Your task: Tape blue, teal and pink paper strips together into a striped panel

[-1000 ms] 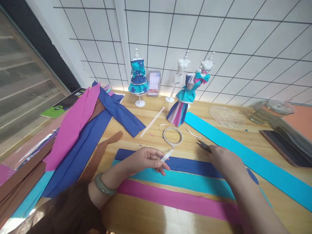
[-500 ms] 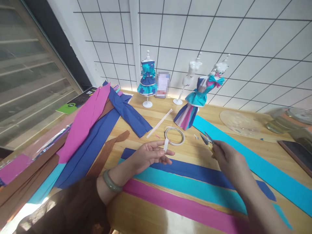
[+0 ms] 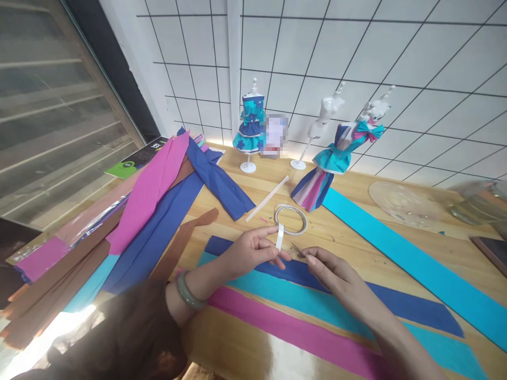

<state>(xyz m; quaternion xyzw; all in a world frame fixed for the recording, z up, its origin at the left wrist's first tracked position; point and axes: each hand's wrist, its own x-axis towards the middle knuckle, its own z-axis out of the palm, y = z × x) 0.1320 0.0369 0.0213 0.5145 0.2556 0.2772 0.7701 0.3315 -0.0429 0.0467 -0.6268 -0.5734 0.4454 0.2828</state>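
Observation:
A short strip of white tape hangs from the index fingertip of my left hand, with the thumb near its lower end. Close by on the right, my right hand grips small scissors, their thin blades pointing at the tape. The scissors' handles are hidden by the fingers. A roll of white tape lies flat on the table just beyond both hands. Beneath the hands run a dark blue fabric strip, a turquoise strip and a magenta strip, side by side.
Behind stand a doll-size dress form in a blue dress, a bare white form and one in a striped gown. Folded fabrics pile up at left. A bright blue band and a glass jar are at right.
My right hand has brought the scissors leftward, close to the tape strip on my left hand. The left hand keeps its hold; the whole view has shifted slightly.

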